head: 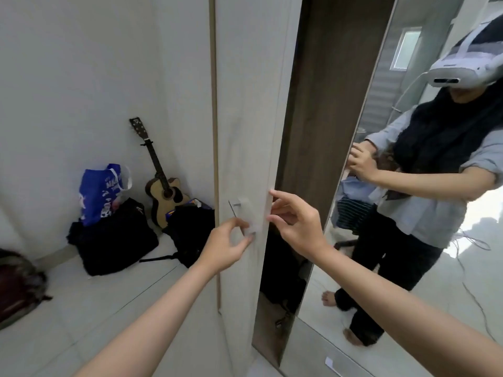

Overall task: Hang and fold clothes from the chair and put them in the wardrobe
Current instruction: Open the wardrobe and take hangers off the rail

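Observation:
The wardrobe door [245, 131], pale wood with a metal bar handle [236, 205], stands slightly ajar, showing a dark gap [283, 268] beside it. My left hand [228, 246] curls its fingers and thumb round the lower end of the handle. My right hand [296, 224] hooks its fingertips on the door's free edge, just right of the handle. The neighbouring mirror door [408, 308] reflects a pile of clothes [352, 208], blue and striped, behind me. What is inside the wardrobe is too dark to make out.
In the left corner a guitar [163, 183] leans on the wall behind black bags [114, 240] and a blue plastic bag [99, 194]. A dark red bag [16, 284] lies at the far left. The mirror shows a person with a headset and cables on the floor.

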The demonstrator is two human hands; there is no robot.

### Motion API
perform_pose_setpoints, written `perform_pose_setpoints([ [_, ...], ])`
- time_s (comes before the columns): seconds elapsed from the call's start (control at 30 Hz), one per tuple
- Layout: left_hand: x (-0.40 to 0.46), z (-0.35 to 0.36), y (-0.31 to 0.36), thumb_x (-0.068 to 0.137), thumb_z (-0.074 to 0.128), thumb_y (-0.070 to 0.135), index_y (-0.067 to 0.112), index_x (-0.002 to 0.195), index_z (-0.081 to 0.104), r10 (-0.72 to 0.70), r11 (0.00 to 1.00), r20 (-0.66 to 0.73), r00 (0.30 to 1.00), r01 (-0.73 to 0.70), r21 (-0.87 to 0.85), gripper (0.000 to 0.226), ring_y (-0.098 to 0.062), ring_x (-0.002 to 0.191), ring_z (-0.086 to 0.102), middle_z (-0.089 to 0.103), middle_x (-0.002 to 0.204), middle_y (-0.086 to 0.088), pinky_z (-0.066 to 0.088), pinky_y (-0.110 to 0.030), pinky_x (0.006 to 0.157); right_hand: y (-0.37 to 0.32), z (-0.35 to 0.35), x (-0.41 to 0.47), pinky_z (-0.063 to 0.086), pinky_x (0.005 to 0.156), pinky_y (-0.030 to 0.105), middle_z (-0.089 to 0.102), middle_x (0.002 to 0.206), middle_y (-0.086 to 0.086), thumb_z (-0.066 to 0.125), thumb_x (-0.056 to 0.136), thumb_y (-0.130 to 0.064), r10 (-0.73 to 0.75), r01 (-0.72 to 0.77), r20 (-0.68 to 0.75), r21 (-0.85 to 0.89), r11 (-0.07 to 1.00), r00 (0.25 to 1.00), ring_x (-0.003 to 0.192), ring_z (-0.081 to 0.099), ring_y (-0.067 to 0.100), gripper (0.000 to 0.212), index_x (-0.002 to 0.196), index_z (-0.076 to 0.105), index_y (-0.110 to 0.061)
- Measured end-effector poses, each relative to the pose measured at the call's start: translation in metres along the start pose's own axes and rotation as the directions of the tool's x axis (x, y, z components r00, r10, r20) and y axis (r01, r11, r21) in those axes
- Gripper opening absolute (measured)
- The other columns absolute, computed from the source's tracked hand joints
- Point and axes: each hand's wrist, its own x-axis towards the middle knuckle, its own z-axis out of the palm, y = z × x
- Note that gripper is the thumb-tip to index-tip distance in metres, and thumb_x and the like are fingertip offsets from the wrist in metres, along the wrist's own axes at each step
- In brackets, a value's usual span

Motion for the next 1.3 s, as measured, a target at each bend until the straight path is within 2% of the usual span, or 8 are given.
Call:
perform_pose_setpoints([
  [0.3, -0.043, -0.055, 0.039, 0.084, 0.066, 0.014, 0.024, 0.121, 0.049, 0.157, 0.987, -0.327, 0.932, -0.134, 0.093, 0.042, -0.003, 0.113, 0.057, 0.061, 0.117, 0.011, 0.044, -0.021, 0.099, -0.038, 0.034, 0.047, 0.05, 0.074, 0.014, 0.072, 0.094, 0.003, 0.056, 0.088, 0.005, -0.072, -0.012, 0.348, 0.235, 0.972, 0.935, 0.089, 0.069, 0.01, 0.044, 0.124, 0.056, -0.02],
  [0.43, -0.038, -0.081, 0.044, 0.086, 0.063, 0.015, 0.023, 0.119, 0.057, 0.19, 0.958, -0.371, 0.909, -0.089, 0.272, 0.035, -0.004, 0.106, 0.056, 0.06, 0.114, 0.007, 0.049, -0.026, 0.093, -0.058, 0.046, 0.094, 0.056, 0.084, 0.027, 0.068, 0.105, 0.002, 0.056, 0.09, 0.003, -0.128, 0.018, 0.339, 0.309, 0.951, 0.932, 0.096, 0.068, 0.012, 0.044, 0.127, 0.057, -0.021],
  [0.8, -0.027, -0.138, 0.024, 0.083, 0.059, 0.004, 0.033, 0.13, 0.05, 0.055, 0.918, -0.486, 0.872, 0.147, 0.369, 0.055, -0.005, 0.094, 0.06, 0.058, 0.114, 0.013, 0.053, -0.032, 0.087, -0.081, 0.115, 0.165, 0.049, 0.08, 0.024, 0.048, 0.105, -0.005, 0.069, 0.081, -0.003, -0.276, 0.164, 0.378, 0.302, 0.939, 0.884, 0.098, 0.055, 0.008, 0.05, 0.115, 0.058, -0.039],
  [0.9, -0.016, -0.16, 0.022, 0.081, 0.06, 0.0, 0.036, 0.138, 0.037, 0.114, 0.885, -0.502, 0.858, 0.142, 0.443, 0.072, -0.005, 0.093, 0.054, 0.05, 0.115, 0.008, 0.046, -0.02, 0.085, -0.081, 0.142, 0.179, 0.046, 0.095, 0.032, 0.039, 0.128, 0.0, 0.074, 0.077, -0.008, -0.356, 0.304, 0.316, 0.203, 0.931, 0.879, 0.116, 0.043, 0.013, 0.057, 0.125, 0.057, -0.035],
  [1.0, 0.004, -0.19, 0.027, 0.081, 0.063, 0.0, 0.023, 0.145, 0.031, 0.207, 0.824, -0.531, 0.822, 0.145, 0.547, 0.075, -0.003, 0.128, 0.035, 0.028, 0.15, -0.007, 0.03, -0.012, 0.1, -0.082, 0.165, 0.2, 0.033, 0.108, 0.04, 0.011, 0.156, 0.001, 0.079, 0.073, -0.013, -0.397, 0.375, 0.281, 0.131, 0.918, 0.874, 0.14, 0.021, 0.022, 0.081, 0.138, 0.041, -0.043],
  [1.1, 0.022, -0.224, 0.026, 0.077, 0.069, 0.003, 0.016, 0.149, 0.023, 0.279, 0.732, -0.483, 0.83, 0.142, 0.666, 0.086, -0.013, 0.138, 0.022, -0.003, 0.159, -0.008, 0.028, -0.025, 0.107, -0.086, 0.182, 0.226, 0.022, 0.109, 0.065, -0.018, 0.158, -0.009, 0.082, 0.07, -0.021, -0.416, 0.409, 0.29, 0.088, 0.908, 0.862, 0.148, -0.005, 0.021, 0.103, 0.145, 0.017, -0.05],
  [1.2, 0.035, -0.251, 0.023, 0.074, 0.071, 0.01, 0.014, 0.151, 0.012, 0.26, 0.605, -0.363, 0.895, 0.142, 0.784, 0.097, -0.028, 0.146, 0.011, -0.024, 0.155, -0.002, 0.029, -0.042, 0.11, -0.089, 0.196, 0.251, 0.011, 0.104, 0.075, -0.028, 0.154, -0.012, 0.084, 0.066, -0.03, -0.415, 0.416, 0.329, 0.072, 0.907, 0.848, 0.146, -0.019, 0.02, 0.113, 0.147, 0.006, -0.047],
  [1.3, 0.047, -0.272, 0.019, 0.077, 0.067, 0.024, 0.013, 0.151, -0.005, 0.192, 0.41, -0.331, 0.924, 0.231, 0.883, 0.104, -0.018, 0.143, -0.023, -0.04, 0.148, 0.001, 0.0, -0.049, 0.113, -0.089, 0.209, 0.274, 0.007, 0.102, 0.075, -0.031, 0.154, -0.009, 0.084, 0.062, -0.046, -0.431, 0.463, 0.351, -0.007, 0.887, 0.831, 0.143, -0.025, 0.02, 0.12, 0.149, 0.001, -0.043],
])
